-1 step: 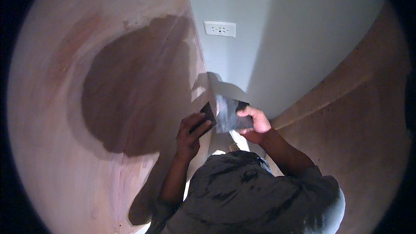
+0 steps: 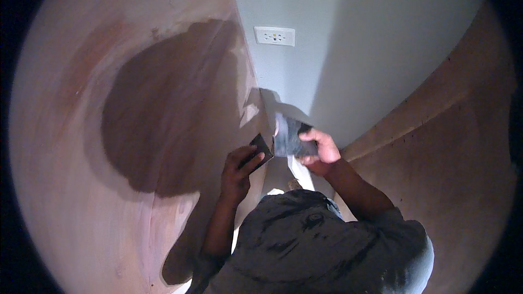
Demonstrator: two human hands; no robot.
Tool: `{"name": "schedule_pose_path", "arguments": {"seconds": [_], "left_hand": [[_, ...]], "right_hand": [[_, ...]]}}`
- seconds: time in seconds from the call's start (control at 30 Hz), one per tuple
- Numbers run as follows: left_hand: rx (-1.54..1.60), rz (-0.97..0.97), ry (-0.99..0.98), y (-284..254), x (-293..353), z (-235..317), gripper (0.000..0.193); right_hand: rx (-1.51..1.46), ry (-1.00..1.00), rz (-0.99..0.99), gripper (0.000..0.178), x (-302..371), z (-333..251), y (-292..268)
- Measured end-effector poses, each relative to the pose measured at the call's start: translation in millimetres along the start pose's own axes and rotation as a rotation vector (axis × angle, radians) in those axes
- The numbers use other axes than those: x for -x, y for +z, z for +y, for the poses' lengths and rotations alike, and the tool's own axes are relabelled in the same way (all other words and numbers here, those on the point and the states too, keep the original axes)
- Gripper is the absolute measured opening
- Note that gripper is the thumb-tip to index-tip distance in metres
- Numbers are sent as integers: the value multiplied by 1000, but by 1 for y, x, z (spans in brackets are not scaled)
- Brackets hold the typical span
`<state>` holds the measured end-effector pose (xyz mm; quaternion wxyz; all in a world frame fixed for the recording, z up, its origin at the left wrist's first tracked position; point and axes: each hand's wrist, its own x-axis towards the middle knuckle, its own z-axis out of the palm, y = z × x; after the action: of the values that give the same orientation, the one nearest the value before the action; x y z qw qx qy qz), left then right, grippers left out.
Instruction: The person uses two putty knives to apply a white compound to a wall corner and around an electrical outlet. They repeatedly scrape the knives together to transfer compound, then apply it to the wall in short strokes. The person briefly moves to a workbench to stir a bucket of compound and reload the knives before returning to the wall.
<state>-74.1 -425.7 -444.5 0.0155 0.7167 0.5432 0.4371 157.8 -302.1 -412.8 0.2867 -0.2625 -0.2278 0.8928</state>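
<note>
My right hand (image 2: 326, 149) grips a wide putty knife (image 2: 287, 137) by its dark end, thumb on top. Its broad, greyish blade points left and has a pale smear near the left edge. My left hand (image 2: 235, 177) is closed round a dark flat plate (image 2: 263, 145), with fingers laid across its face. The plate's kind is unclear. Both tools are held close together in front of my body, their edges nearly meeting; whether they touch I cannot tell.
A reddish-brown wooden panel (image 2: 65, 147) rises at the left, with a large shadow on it. Ahead is a pale wall (image 2: 305, 0) bearing a white socket plate (image 2: 274, 36). Another brown panel (image 2: 436, 169) curves along the right, so the space between is narrow.
The putty knife in my right hand has shifted slightly up. In my left hand, the dark plate has tilted a little, its upper corner now lower. Both hands keep their hold.
</note>
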Motion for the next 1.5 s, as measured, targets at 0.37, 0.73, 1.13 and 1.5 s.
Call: {"name": "schedule_pose_path", "arguments": {"seconds": [0.37, 0.73, 1.13, 1.5], "left_hand": [[139, -231, -544, -5, 120, 16, 47], [148, -246, -625, -19, 163, 8, 46], [104, -281, -659, -31, 171, 24, 42], [103, -313, -674, -19, 172, 32, 41]], "right_hand": [[1246, -841, 564, 34, -215, 12, -87], [1304, -1085, 630, 36, -281, 36, -52], [1228, -1055, 762, 37, -285, 45, -21], [1164, -944, 526, 59, -275, 42, -33]]}}
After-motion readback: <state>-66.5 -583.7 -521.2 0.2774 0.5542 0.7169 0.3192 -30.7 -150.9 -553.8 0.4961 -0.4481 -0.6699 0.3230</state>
